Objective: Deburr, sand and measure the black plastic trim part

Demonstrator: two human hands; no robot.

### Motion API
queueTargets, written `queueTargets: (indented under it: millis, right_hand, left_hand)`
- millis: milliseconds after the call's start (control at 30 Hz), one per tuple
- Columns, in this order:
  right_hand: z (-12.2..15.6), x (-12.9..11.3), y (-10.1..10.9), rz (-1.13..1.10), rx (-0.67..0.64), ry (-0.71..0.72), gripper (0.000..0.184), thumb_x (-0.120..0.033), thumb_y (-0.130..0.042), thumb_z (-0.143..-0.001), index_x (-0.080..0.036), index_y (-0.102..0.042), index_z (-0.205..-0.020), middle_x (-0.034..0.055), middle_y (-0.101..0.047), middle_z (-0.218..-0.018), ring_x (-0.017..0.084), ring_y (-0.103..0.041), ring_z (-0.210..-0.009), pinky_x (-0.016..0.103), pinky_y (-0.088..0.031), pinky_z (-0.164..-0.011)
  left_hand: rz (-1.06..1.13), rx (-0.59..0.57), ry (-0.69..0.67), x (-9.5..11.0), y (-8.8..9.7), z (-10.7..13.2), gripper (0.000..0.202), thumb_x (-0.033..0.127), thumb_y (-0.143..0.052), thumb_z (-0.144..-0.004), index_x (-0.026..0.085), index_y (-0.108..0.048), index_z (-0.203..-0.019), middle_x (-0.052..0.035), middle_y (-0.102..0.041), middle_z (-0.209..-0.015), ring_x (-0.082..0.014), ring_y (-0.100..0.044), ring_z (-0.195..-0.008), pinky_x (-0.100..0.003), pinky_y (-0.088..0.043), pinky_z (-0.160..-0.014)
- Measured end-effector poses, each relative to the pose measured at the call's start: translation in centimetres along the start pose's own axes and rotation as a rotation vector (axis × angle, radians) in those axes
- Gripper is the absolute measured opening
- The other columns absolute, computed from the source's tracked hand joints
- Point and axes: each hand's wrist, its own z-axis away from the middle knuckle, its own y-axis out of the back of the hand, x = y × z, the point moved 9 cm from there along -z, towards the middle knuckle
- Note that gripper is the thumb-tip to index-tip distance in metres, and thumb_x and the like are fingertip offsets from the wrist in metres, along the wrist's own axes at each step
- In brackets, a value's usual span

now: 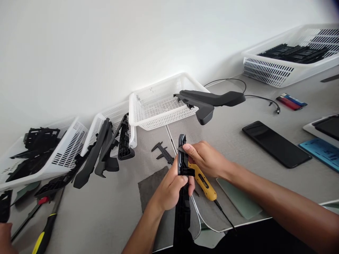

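My left hand [169, 188] is wrapped around a long black plastic trim part [182, 204], which stands nearly upright in front of me with its ribbed inner side showing. At the part's upper end, my right hand [205, 157] pinches a small dark flat piece [182, 150] against it with the thumb; what that piece is, I cannot make out. Behind the hands lies a yellow corded tool [206, 185], its front end hidden. A dark grey caliper [164, 153] rests to the left, near a dark square mat [150, 185] partly under my left arm.
White baskets line the wall: one [159, 120] bears two dark trim parts [212, 98], others [66, 144] [270, 72] hold black parts. A phone [277, 143], lighters [291, 101] and a cable [245, 86] lie right. Another person's hand [7, 240] is lower left, near a yellow-black handle [45, 233].
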Motion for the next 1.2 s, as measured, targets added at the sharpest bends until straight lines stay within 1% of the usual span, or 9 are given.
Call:
queueTargets:
  millis: [133, 300, 467, 567, 767, 1000, 1100, 1200]
  right_hand:
    - [0.02, -0.17, 0.07, 0.004, -0.026, 0.023, 0.087, -0.087, -0.013, -0.105, -0.022, -0.049, -0.059, 0.0009, -0.053, -0.054, 0.013, -0.043, -0.050, 0.030, -0.037, -0.058]
    - [-0.02, -0.06, 0.00, 0.002, -0.046, 0.014, 0.088, -0.087, -0.014, -0.105, -0.022, -0.052, -0.059, 0.0016, -0.054, -0.055, 0.013, -0.045, -0.051, 0.030, -0.037, -0.058]
    - [0.03, 0.19, -0.27, -0.060, -0.024, -0.023, 0.087, -0.089, -0.014, -0.103, -0.023, -0.048, -0.057, 0.0000, -0.049, -0.054, 0.012, -0.041, -0.050, 0.030, -0.036, -0.056]
    - [0.07, 0.40, -0.46, -0.080, -0.022, -0.056, 0.087, -0.091, -0.013, -0.102, -0.024, -0.045, -0.056, 0.0001, -0.048, -0.053, 0.012, -0.040, -0.049, 0.031, -0.035, -0.056]
    - [0.05, 0.06, -0.25, -0.047, -0.045, -0.018, 0.088, -0.089, -0.015, -0.104, -0.022, -0.049, -0.058, 0.0012, -0.053, -0.055, 0.013, -0.044, -0.051, 0.031, -0.037, -0.058]
    - [-0.02, 0.26, -0.30, -0.014, -0.089, -0.004, 0.088, -0.087, -0.016, -0.105, -0.022, -0.052, -0.058, 0.0011, -0.054, -0.055, 0.013, -0.044, -0.052, 0.030, -0.038, -0.059]
    - [-0.02, 0.19, -0.30, -0.030, -0.065, -0.005, 0.087, -0.087, -0.015, -0.105, -0.023, -0.051, -0.058, 0.0003, -0.052, -0.054, 0.013, -0.044, -0.051, 0.030, -0.038, -0.058]
    - [0.03, 0.29, -0.35, -0.047, -0.037, -0.028, 0.087, -0.088, -0.015, -0.104, -0.023, -0.049, -0.057, -0.0003, -0.050, -0.053, 0.012, -0.043, -0.049, 0.030, -0.037, -0.057]
  left_hand:
    - [0.015, -0.021, 0.012, 0.08, -0.03, -0.03, 0.052, 0.024, -0.044, -0.097, 0.016, -0.038, -0.148, 0.0047, -0.059, -0.069, -0.0160, -0.051, -0.063, -0.032, -0.047, -0.071]
    - [0.002, -0.023, 0.028, 0.03, -0.04, 0.01, 0.052, 0.023, -0.043, -0.097, 0.016, -0.039, -0.148, 0.0051, -0.058, -0.069, -0.0159, -0.050, -0.063, -0.031, -0.046, -0.070]
    - [-0.006, 0.024, 0.010, -0.07, -0.09, -0.01, 0.045, 0.022, -0.043, -0.097, 0.017, -0.042, -0.142, 0.0051, -0.059, -0.069, -0.0159, -0.051, -0.064, -0.030, -0.045, -0.070]
    - [0.017, 0.032, -0.003, -0.10, -0.28, -0.09, 0.043, 0.024, -0.044, -0.097, 0.017, -0.044, -0.140, 0.0053, -0.059, -0.068, -0.0159, -0.050, -0.063, -0.030, -0.044, -0.069]
    - [0.046, -0.005, 0.021, -0.17, -0.21, -0.04, 0.047, 0.025, -0.045, -0.097, 0.017, -0.041, -0.143, 0.0056, -0.058, -0.067, -0.0157, -0.049, -0.061, -0.030, -0.045, -0.067]
    - [0.037, -0.047, 0.041, 0.06, -0.09, 0.05, 0.045, 0.025, -0.045, -0.095, 0.017, -0.042, -0.140, 0.0053, -0.058, -0.067, -0.0154, -0.049, -0.060, -0.030, -0.046, -0.067]
    - [0.023, -0.020, 0.026, -0.06, -0.14, -0.06, 0.044, 0.026, -0.046, -0.096, 0.018, -0.042, -0.139, 0.0052, -0.059, -0.068, -0.0154, -0.051, -0.061, -0.030, -0.046, -0.069]
    - [-0.023, 0.031, 0.001, -0.11, -0.26, -0.21, 0.038, 0.026, -0.045, -0.097, 0.018, -0.045, -0.134, 0.0053, -0.059, -0.068, -0.0155, -0.051, -0.062, -0.031, -0.046, -0.070]
